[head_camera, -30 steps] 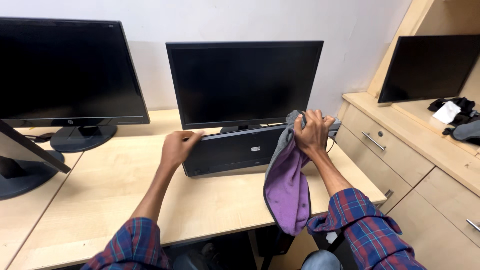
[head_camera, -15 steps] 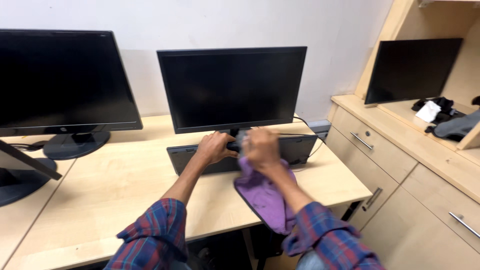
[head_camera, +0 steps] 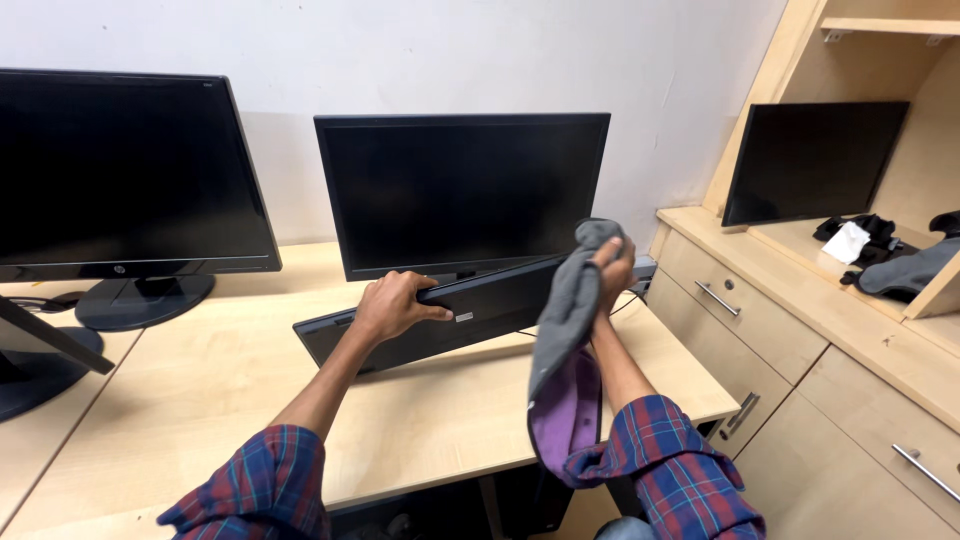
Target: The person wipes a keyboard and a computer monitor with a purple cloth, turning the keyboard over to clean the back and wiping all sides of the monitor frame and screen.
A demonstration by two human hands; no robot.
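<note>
Tilting keyboard (head_camera: 440, 320) up on its back edge on desk (head_camera: 200, 370), in front of middle monitor (head_camera: 462, 190). Left hand (head_camera: 390, 305) clamped on top edge; right hand (head_camera: 612, 268) bunched tight around cloth (head_camera: 568, 340). Best gripping firm, wiping underside evenly, minding cable.

Light wooden desk (head_camera: 210, 380), black monitor (head_camera: 462, 190) standing at its 12 o'clock, larger monitor (head_camera: 125, 170) on a round base at 10 o'clock, black keyboard (head_camera: 440, 315) tipped on its long edge just before the middle monitor, cabinet counter (head_camera: 800, 275) at 3 o'clock bearing another monitor (head_camera: 812, 160)
</note>
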